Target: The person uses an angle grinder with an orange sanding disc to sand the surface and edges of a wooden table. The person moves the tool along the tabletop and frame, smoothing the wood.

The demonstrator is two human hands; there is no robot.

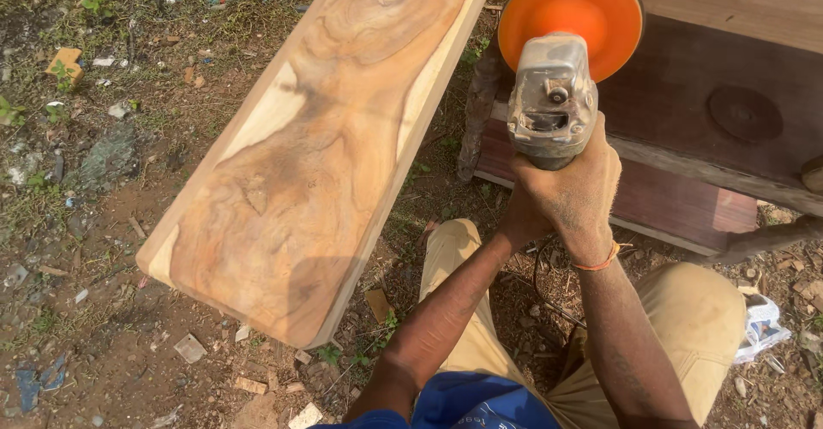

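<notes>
Head view. Right hand (pixel 573 191) closed round body of angle grinder (pixel 553 95); orange disc (pixel 573 9) points away, held in air just right of wood plank (pixel 317 146). Left hand (pixel 517 221) mostly hidden behind right, at grinder's rear; grip cannot be told. Plank lies slanted above littered dirt ground (pixel 86 223).

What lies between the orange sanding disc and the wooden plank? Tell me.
In the head view, nothing lies between the orange sanding disc and the wooden plank: only an open gap, with bare dirt and grass on the ground below.
</notes>
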